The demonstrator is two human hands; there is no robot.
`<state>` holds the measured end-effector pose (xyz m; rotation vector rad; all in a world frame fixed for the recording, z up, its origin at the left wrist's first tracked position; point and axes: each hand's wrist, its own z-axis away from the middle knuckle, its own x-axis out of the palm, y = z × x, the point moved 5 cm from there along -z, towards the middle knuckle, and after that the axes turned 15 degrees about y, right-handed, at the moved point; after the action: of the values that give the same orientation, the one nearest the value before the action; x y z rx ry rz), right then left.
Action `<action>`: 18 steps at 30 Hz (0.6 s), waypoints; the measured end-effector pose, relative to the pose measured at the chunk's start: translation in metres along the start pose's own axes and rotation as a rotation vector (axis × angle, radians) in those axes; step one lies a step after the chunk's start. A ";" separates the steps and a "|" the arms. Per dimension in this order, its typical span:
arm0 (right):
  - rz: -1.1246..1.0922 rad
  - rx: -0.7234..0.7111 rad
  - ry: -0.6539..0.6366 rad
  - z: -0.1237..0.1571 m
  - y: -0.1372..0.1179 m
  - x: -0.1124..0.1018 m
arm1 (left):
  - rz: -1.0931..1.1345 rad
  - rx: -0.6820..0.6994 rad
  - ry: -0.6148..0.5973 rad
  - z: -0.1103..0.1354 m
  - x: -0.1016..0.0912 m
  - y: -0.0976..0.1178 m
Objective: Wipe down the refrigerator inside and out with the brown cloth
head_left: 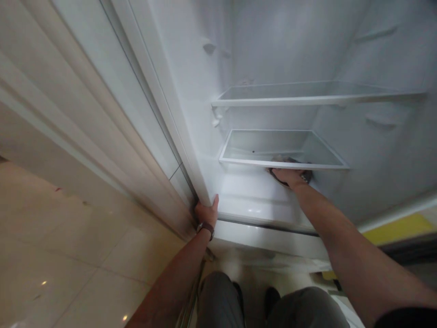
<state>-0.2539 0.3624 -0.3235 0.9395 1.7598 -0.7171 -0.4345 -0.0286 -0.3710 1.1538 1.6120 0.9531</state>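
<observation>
My left hand (207, 212), a watch on its wrist, grips the front edge of the left side wall (201, 177) of a white refrigerator, low down with the thumb inside. Deep in the bottom compartment, my right hand (289, 176) is closed on a dark, patterned cloth (307, 176), pressed to the white compartment floor (252, 193). Above that hand lies the lower glass shelf (262, 141) with its white rim; part of the cloth shows blurred through the glass. The fingers of my right hand are partly hidden by the shelf's front edge.
An upper glass shelf (317, 99) spans the refrigerator above. Shelf supports (209, 47) stick out from the side walls. A wooden door frame (112, 136) stands close at left, beside a tiled floor (85, 255). A yellow object (398, 229) is at right, below the open door.
</observation>
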 end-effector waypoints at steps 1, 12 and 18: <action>-0.025 0.030 -0.032 0.007 0.001 -0.001 | -0.017 -0.009 0.001 0.000 0.000 0.000; -0.019 0.064 -0.251 0.106 -0.001 -0.041 | -0.018 0.057 0.024 -0.002 -0.002 0.013; -0.046 -0.024 -0.255 0.152 -0.014 -0.065 | -0.101 0.062 0.031 -0.003 0.000 0.010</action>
<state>-0.1782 0.2152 -0.3149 0.7573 1.5661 -0.8062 -0.4347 -0.0261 -0.3612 1.0932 1.7188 0.8652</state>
